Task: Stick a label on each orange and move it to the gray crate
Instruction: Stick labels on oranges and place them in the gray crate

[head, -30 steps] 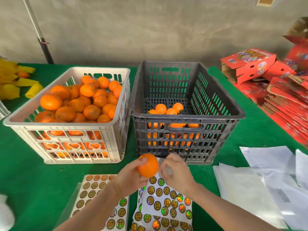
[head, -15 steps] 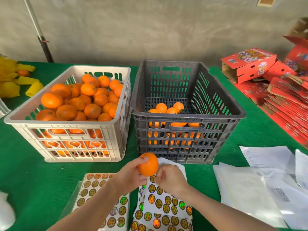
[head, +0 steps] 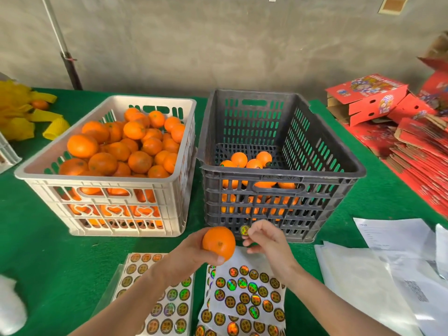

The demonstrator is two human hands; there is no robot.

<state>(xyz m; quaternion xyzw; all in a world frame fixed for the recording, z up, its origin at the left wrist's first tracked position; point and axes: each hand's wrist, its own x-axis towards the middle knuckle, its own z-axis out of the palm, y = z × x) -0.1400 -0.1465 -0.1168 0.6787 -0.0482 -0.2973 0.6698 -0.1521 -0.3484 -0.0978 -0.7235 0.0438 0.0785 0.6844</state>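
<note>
My left hand [head: 191, 254] grips one orange [head: 219, 242] in front of the gray crate [head: 278, 170]. Just right of the fruit, my right hand [head: 268, 241] pinches a round holographic label [head: 244, 230] between thumb and forefinger, a short gap from the orange. The gray crate holds several labelled oranges [head: 247, 163] on its floor. To its left, a white crate [head: 106, 166] is piled with several oranges. Sheets of round labels [head: 244, 297] lie on the green table under my forearms.
Another label sheet [head: 160, 309] lies at the lower left. White papers and plastic bags [head: 388, 267] sit at the right. Red cardboard boxes [head: 378, 100] are stacked at the far right. Yellow foam nets [head: 21, 115] lie at the far left. A grey wall runs behind.
My right hand has lifted off the sheet with a label and risen beside the orange. The left hand has kept the orange in about the same place.
</note>
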